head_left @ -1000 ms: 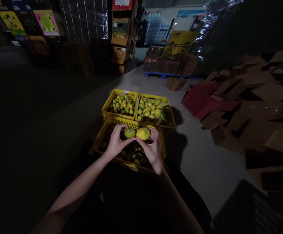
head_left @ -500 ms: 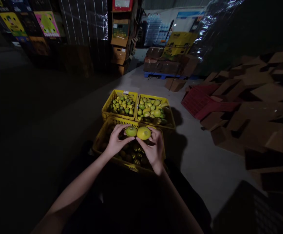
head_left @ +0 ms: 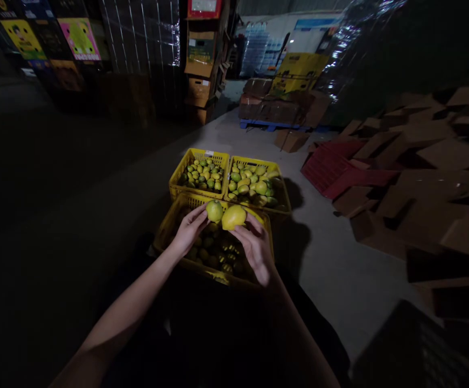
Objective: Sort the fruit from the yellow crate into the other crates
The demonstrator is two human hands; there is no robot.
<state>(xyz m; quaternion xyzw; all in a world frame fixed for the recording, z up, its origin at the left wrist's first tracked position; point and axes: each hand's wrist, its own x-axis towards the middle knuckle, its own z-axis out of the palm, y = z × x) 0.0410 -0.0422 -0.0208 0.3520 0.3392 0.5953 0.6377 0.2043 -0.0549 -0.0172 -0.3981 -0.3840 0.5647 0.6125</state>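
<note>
Between the fingertips of my left hand (head_left: 189,230) is a green lemon (head_left: 214,210). My right hand (head_left: 255,242) grips a larger yellow lemon (head_left: 234,217) just beside it, a narrow gap apart. Both fruits are held above the near yellow crate (head_left: 165,233), whose shadowed inside holds many dark-looking fruits (head_left: 205,250). Beyond it stand two more yellow crates side by side. The far left crate (head_left: 174,186) holds small yellow and green lemons (head_left: 204,173); the far right crate (head_left: 286,202) holds larger ones (head_left: 254,180).
At the right lie a red crate (head_left: 331,167) and a heap of cardboard boxes (head_left: 432,188). A blue pallet (head_left: 268,125) with boxes stands at the back, next to stacked cartons (head_left: 199,70). Grey floor (head_left: 319,258) shows right of the crates.
Both lemons have turned in my fingers, so their stem ends no longer face me. The two fruits have come slightly apart, and my left hand's thumb has shifted away from my right.
</note>
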